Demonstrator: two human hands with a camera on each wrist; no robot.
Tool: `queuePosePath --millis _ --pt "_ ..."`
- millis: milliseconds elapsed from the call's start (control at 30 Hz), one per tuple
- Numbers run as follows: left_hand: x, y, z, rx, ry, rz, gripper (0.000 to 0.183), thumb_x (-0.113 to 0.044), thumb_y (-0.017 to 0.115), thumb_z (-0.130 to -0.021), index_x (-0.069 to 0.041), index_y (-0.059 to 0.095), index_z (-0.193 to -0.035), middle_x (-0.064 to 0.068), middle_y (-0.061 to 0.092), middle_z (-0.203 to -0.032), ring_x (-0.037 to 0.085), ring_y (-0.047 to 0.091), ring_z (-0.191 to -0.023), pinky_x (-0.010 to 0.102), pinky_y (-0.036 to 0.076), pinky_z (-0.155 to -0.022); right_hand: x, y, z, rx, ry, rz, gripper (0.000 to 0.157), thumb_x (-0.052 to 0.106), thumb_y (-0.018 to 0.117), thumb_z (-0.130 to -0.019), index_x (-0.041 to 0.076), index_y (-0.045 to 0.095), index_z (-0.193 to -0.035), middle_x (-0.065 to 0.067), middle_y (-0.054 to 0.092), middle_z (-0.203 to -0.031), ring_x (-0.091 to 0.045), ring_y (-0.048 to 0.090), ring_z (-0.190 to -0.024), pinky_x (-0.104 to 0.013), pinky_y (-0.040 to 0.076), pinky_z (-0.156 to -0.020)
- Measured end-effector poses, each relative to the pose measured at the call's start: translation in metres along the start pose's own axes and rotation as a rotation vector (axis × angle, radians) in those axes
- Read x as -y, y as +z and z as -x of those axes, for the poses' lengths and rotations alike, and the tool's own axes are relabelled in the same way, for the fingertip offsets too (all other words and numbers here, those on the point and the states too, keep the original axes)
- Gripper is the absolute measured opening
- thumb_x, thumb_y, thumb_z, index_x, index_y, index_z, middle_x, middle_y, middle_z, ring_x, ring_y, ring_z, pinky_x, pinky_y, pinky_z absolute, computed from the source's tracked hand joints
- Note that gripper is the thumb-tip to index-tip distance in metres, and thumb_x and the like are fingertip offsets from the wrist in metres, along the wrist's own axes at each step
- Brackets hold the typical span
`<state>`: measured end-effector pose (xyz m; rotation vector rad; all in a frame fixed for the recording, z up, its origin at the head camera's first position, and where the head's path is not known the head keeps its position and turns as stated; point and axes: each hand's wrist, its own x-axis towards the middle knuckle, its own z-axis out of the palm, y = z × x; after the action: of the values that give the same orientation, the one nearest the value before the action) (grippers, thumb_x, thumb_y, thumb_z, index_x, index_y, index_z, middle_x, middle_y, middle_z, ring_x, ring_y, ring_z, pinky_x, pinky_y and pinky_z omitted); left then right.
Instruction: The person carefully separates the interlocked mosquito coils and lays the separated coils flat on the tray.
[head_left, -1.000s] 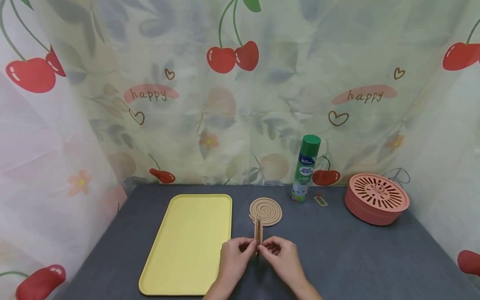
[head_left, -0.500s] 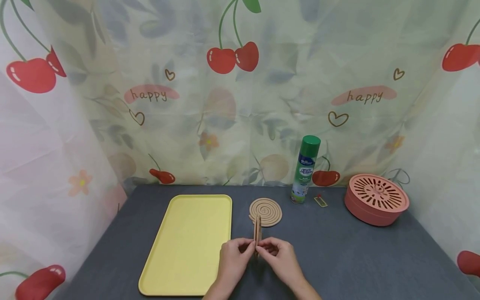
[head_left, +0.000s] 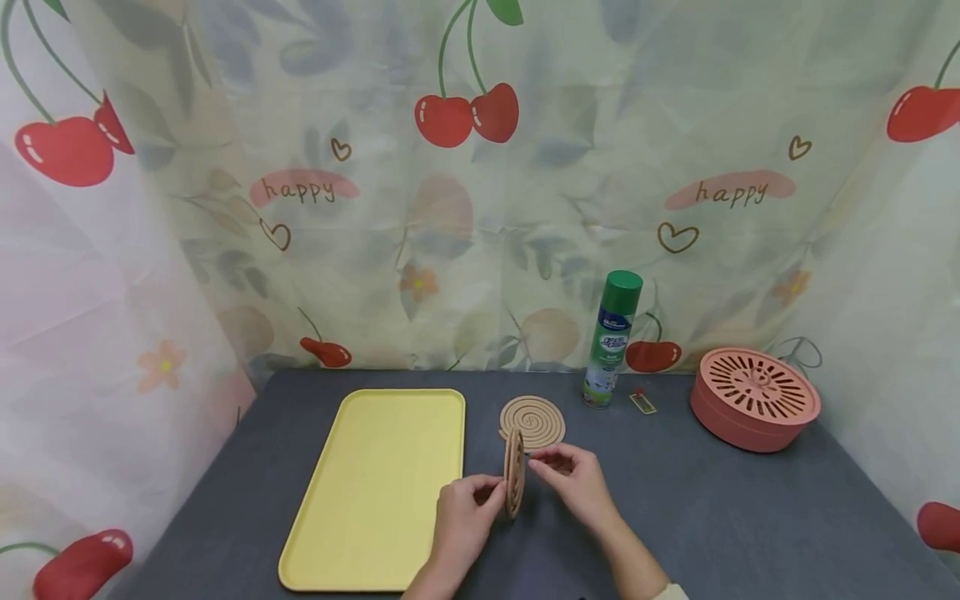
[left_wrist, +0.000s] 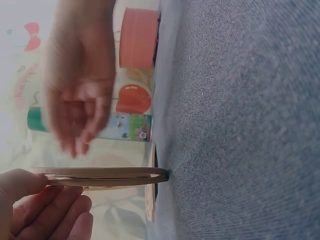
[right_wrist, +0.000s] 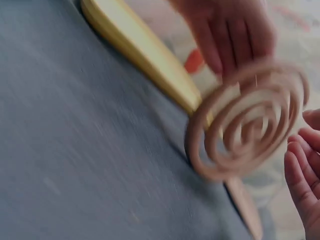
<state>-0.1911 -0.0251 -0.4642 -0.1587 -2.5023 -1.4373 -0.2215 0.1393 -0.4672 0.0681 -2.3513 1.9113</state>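
My left hand [head_left: 463,508] pinches a brown mosquito coil [head_left: 514,475] at its near edge, holding it upright and edge-on to the head camera. In the left wrist view the coil [left_wrist: 110,172] shows two thin layers with a narrow gap, its lower edge right at the tabletop. Its open spiral faces the right wrist camera. My right hand [head_left: 576,483] is just to the right of the coil, fingers loosely bent, with a small gap between fingertips and coil. Another mosquito coil [head_left: 532,423] lies flat on the table just behind.
A yellow tray [head_left: 375,492] lies to the left of the hands. At the back stand a green spray can [head_left: 609,342] and, to its right, a small gold-coloured metal piece [head_left: 642,402]. A pink round box with a slotted lid [head_left: 750,408] stands at the right.
My right hand has let go of the upright coil and moved up and right. The coil has turned slightly in my left hand, showing more of its right face.
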Motion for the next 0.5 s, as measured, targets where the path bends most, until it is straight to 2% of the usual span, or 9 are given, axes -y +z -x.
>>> queuePosePath --millis 133,233,367,500 --pt "0.000 0.000 0.000 0.007 -0.009 0.010 0.009 -0.014 0.069 -0.081 -0.007 0.075 -0.080 0.001 0.071 -0.072 0.001 0.057 -0.060 0.016 0.046 -0.054 -0.016 -0.007 -0.026 0.009 0.040 0.019 0.020 0.008 0.070 -0.081 -0.002 0.069 -0.098 -0.009 0.069 -0.087 -0.006 0.059 -0.069 -0.022 0.051 -0.064" --pt "0.001 0.000 -0.001 0.014 -0.007 0.011 0.010 -0.015 0.069 -0.081 -0.007 0.075 -0.081 0.001 0.071 -0.072 0.000 0.056 -0.059 0.016 0.046 -0.053 -0.026 -0.010 -0.040 0.080 0.076 -0.012 0.025 0.010 0.067 -0.084 -0.003 0.067 -0.105 -0.011 0.069 -0.094 -0.007 0.061 -0.074 -0.028 0.053 -0.070" --pt "0.001 0.000 0.000 0.010 0.000 0.006 0.010 -0.015 0.069 -0.081 -0.007 0.075 -0.080 0.000 0.071 -0.071 -0.001 0.054 -0.058 0.016 0.045 -0.053 -0.036 -0.011 -0.050 0.182 0.099 -0.055 0.033 0.015 0.065 -0.086 -0.005 0.064 -0.113 -0.013 0.069 -0.105 -0.007 0.064 -0.082 -0.032 0.054 -0.076" --pt "0.001 -0.001 0.000 0.002 0.009 0.005 0.009 -0.014 0.069 -0.080 -0.007 0.075 -0.079 0.000 0.070 -0.070 -0.001 0.055 -0.058 0.016 0.045 -0.053 -0.045 -0.010 -0.054 0.246 0.113 -0.080 0.036 0.015 0.064 -0.087 -0.006 0.061 -0.116 -0.014 0.068 -0.110 -0.007 0.064 -0.085 -0.028 0.054 -0.076"
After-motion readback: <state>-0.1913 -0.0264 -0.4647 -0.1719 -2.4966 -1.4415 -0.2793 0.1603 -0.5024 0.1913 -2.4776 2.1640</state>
